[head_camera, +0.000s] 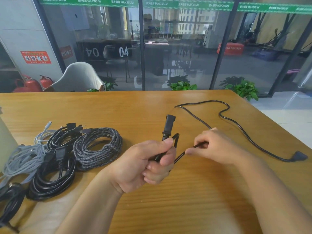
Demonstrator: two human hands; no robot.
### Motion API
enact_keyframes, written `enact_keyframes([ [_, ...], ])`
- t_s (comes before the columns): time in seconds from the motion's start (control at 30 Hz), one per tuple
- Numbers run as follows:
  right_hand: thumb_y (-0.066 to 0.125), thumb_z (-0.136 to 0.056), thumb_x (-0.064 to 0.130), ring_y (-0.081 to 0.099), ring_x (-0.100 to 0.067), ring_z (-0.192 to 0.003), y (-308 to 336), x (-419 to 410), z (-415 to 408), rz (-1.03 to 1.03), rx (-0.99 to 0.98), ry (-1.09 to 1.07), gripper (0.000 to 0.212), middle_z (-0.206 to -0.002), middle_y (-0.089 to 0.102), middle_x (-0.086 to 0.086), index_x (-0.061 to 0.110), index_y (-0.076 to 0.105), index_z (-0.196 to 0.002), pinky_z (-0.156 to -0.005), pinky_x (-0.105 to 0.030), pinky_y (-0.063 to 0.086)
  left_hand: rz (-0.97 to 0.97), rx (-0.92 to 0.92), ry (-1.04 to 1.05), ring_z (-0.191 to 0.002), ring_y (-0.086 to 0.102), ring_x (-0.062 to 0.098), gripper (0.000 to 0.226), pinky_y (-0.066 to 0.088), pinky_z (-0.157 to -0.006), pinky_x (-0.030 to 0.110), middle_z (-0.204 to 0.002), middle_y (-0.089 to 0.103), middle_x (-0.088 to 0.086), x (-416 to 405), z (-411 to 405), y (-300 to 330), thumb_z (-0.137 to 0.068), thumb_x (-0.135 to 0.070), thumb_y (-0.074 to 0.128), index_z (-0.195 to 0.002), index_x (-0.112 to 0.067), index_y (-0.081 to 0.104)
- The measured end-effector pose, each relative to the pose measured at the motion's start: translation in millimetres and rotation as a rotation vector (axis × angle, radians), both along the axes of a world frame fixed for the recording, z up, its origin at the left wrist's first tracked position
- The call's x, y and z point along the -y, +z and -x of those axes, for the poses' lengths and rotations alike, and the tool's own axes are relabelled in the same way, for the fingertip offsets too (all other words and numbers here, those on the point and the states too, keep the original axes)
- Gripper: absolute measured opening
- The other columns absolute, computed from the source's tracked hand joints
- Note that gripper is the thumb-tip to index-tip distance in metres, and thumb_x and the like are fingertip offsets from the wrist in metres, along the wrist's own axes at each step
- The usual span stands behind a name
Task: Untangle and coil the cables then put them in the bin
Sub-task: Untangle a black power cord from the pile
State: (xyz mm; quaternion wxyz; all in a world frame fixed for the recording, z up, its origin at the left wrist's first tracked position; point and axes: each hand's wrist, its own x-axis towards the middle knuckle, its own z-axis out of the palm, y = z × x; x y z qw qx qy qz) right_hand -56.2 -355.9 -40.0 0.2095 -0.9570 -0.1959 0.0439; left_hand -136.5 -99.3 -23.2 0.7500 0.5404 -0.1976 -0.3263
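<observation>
A thin black power cable snakes across the right half of the wooden table, ending in a flat plug near the right edge. My left hand grips the cable's other end, with its black connector sticking up above my thumb and a small loop beside it. My right hand pinches the same cable a short way along, between thumb and fingers. The bin is out of sight.
At the table's left lies a pile of cables: a braided dark grey coil, black coils, a light grey bundle and a white cable. A pale object stands at the left edge. A chair is behind the table.
</observation>
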Motion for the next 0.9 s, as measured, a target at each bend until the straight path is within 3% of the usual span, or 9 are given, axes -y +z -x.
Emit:
enact_keyframes([
  [0.07, 0.056, -0.062, 0.094, 0.043, -0.002, -0.096, 4, 9, -2, -0.013, 0.092, -0.052, 0.065, -0.075, 0.057, 0.006, 0.03, 0.064, -0.067, -0.072, -0.027, 0.037, -0.046, 0.005, 0.007, -0.044, 0.021, 0.004, 0.042, 0.016, -0.045, 0.023, -0.053, 0.03, -0.011, -2, 0, 1, -0.102, -0.043, 0.041, -0.069, -0.021, 0.051],
  [0.2, 0.05, -0.066, 0.098, 0.048, -0.02, -0.088, 9, 17, -5, 0.056, 0.417, -0.123, 0.068, -0.062, 0.054, 0.014, 0.031, 0.055, -0.056, -0.087, -0.04, 0.043, -0.149, 0.026, 0.015, -0.046, 0.019, 0.008, 0.042, 0.019, -0.044, 0.021, -0.054, 0.028, -0.008, 0, -1, -1, -0.102, -0.045, 0.043, -0.069, -0.02, 0.051],
  [0.3, 0.058, -0.068, 0.089, 0.047, -0.026, -0.077, 14, 6, 4, -0.064, 0.615, -0.218, 0.069, -0.045, 0.041, 0.016, 0.026, 0.041, -0.048, -0.062, -0.033, 0.04, -0.228, 0.05, 0.04, -0.047, 0.018, 0.01, 0.043, 0.019, -0.044, 0.021, -0.055, 0.027, -0.006, 6, -1, -4, -0.1, -0.047, 0.045, -0.067, -0.02, 0.052],
  [0.4, 0.064, -0.08, 0.075, 0.043, -0.02, -0.054, 15, -14, 16, -0.171, 0.675, -0.158, 0.063, -0.041, 0.036, 0.011, 0.023, 0.042, -0.051, -0.054, -0.032, 0.042, -0.333, 0.079, 0.045, -0.046, 0.018, 0.01, 0.043, 0.018, -0.043, 0.02, -0.054, 0.027, -0.006, 15, 1, -8, -0.097, -0.051, 0.046, -0.067, -0.02, 0.052],
  [0.53, 0.062, -0.096, 0.054, 0.036, -0.013, -0.045, 7, -28, 25, -0.398, 0.504, -0.043, 0.051, -0.045, 0.038, 0.006, 0.024, 0.049, -0.057, -0.048, -0.031, 0.033, -0.393, 0.081, 0.173, -0.048, 0.017, 0.012, 0.044, 0.017, -0.043, 0.021, -0.054, 0.026, -0.006, 20, -3, -17, -0.093, -0.055, 0.048, -0.069, -0.018, 0.051],
  [0.6, 0.056, -0.103, 0.044, 0.033, -0.011, -0.046, 7, -32, 31, -0.505, 0.322, 0.025, 0.046, -0.047, 0.036, 0.005, 0.023, 0.057, -0.063, -0.05, -0.03, 0.029, -0.368, 0.06, 0.249, -0.05, 0.015, 0.013, 0.044, 0.015, -0.044, 0.022, -0.055, 0.025, -0.006, 20, -6, -20, -0.094, -0.055, 0.049, -0.07, -0.018, 0.051],
  [0.7, 0.047, -0.104, 0.038, 0.037, -0.03, -0.056, 11, -39, 39, -0.581, 0.085, 0.132, 0.037, -0.058, 0.04, -0.012, 0.022, 0.065, -0.075, -0.054, -0.035, 0.031, -0.323, 0.039, 0.345, -0.052, 0.014, 0.013, 0.047, 0.014, -0.044, 0.021, -0.056, 0.024, -0.006, 20, -9, -24, -0.102, -0.05, 0.051, -0.07, -0.017, 0.052],
  [0.8, 0.046, -0.102, 0.032, 0.04, -0.021, -0.055, 12, -47, 46, -0.586, -0.01, 0.189, 0.031, -0.06, 0.047, -0.006, 0.022, 0.062, -0.078, -0.053, -0.035, 0.034, -0.297, 0.032, 0.395, -0.051, 0.015, 0.011, 0.047, 0.015, -0.042, 0.019, -0.057, 0.024, -0.005, 21, -10, -26, -0.108, -0.044, 0.044, -0.071, -0.015, 0.051],
  [0.9, 0.047, -0.105, 0.028, 0.046, -0.02, -0.052, 16, -49, 51, -0.598, -0.014, 0.201, 0.032, -0.058, 0.052, -0.003, 0.02, 0.06, -0.076, -0.052, -0.041, 0.039, -0.242, 0.036, 0.426, -0.053, 0.014, 0.013, 0.048, 0.014, -0.044, 0.021, -0.059, 0.021, -0.004, 24, -8, -26, -0.102, -0.053, 0.046, -0.069, -0.018, 0.052],
])
